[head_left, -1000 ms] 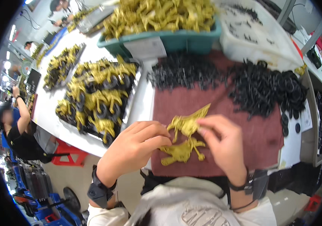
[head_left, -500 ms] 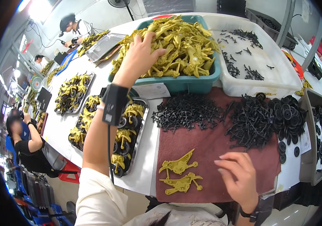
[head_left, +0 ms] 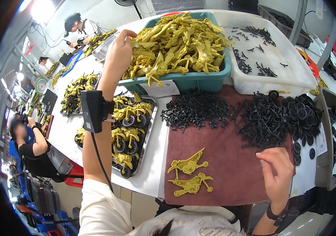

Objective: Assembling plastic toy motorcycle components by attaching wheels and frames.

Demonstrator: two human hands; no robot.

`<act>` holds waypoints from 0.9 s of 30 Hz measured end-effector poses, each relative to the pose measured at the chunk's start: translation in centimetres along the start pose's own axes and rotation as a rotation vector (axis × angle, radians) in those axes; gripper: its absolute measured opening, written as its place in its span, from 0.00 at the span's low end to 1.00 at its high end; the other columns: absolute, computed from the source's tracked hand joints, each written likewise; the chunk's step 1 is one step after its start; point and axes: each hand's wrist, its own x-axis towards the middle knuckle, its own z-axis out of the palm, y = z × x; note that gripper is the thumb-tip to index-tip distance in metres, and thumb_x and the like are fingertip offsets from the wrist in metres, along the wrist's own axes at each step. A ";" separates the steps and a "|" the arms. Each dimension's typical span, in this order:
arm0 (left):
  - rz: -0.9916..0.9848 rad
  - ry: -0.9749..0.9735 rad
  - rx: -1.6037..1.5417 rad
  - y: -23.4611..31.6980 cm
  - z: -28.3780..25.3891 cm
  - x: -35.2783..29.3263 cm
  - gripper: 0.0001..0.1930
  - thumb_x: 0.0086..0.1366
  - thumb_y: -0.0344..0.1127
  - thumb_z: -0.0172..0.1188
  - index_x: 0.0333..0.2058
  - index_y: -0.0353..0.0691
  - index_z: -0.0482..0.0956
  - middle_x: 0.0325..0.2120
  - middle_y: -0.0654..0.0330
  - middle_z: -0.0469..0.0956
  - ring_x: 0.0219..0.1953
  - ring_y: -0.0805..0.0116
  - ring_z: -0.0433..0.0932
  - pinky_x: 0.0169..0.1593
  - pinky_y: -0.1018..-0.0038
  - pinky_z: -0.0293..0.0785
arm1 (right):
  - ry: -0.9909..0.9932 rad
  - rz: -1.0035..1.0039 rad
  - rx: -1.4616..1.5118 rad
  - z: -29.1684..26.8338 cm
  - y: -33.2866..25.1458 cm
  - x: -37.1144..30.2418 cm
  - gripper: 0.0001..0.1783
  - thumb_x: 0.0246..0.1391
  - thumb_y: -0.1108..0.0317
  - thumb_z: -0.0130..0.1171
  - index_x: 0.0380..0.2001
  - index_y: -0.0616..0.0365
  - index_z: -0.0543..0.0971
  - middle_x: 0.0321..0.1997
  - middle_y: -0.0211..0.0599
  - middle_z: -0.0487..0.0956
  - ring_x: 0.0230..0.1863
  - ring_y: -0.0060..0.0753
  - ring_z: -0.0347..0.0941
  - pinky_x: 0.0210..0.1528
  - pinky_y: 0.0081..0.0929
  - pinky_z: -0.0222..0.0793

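Note:
My left hand (head_left: pixel 121 51) is at the left edge of a heap of yellow plastic parts (head_left: pixel 179 47) in a teal bin (head_left: pixel 211 82). Its fingers curl in against yellow pieces there; the fingertips are partly hidden. Over the right side of a maroon cloth (head_left: pixel 231 165), my right hand (head_left: pixel 278 169) is raised with bent fingers, the thumb and forefinger apart, nothing between them. Two yellow plastic parts (head_left: pixel 191 185) lie side by side on the cloth, left of that hand. Beyond it are heaps of thin black rods (head_left: pixel 260 122) and small black wheels (head_left: pixel 303 118).
A smaller black-parts heap (head_left: pixel 197 112) lies before the bin. A white tub (head_left: pixel 274 84) with black pieces stands at the back right, a grey crate (head_left: pixel 321 153) at the right. Metal trays (head_left: pixel 146 137) of wheeled yellow assemblies lie left. Other people work at the far left.
My left hand has moved left from the top of the heap to its edge, its fingers now curled. My right hand has shifted right, away from the two yellow parts.

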 end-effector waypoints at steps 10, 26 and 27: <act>-0.211 -0.551 -0.765 9.6 -2.8 -14.5 0.25 0.46 0.43 0.75 0.38 0.41 0.72 0.36 0.63 0.69 0.39 0.72 0.70 0.39 0.77 0.65 | -0.078 0.065 0.682 2.1 -3.2 -0.6 0.27 0.46 0.69 0.69 0.51 0.61 0.75 0.50 0.44 0.76 0.44 0.36 0.75 0.45 0.29 0.73; -0.033 -0.599 -0.825 14.1 0.7 -30.3 0.21 0.68 0.44 0.50 0.50 0.31 0.67 0.43 0.46 0.69 0.44 0.49 0.71 0.50 0.65 0.68 | 0.005 -0.207 0.375 6.6 -3.7 -4.6 0.10 0.41 0.72 0.70 0.28 0.58 0.78 0.23 0.35 0.76 0.21 0.36 0.74 0.23 0.28 0.68; -0.025 -0.484 -0.737 13.7 1.2 -31.0 0.21 0.66 0.42 0.53 0.50 0.30 0.69 0.44 0.45 0.70 0.43 0.50 0.73 0.48 0.65 0.70 | 0.030 -0.206 0.304 7.6 -3.1 -5.1 0.10 0.42 0.73 0.69 0.29 0.59 0.78 0.23 0.34 0.76 0.21 0.36 0.74 0.22 0.28 0.67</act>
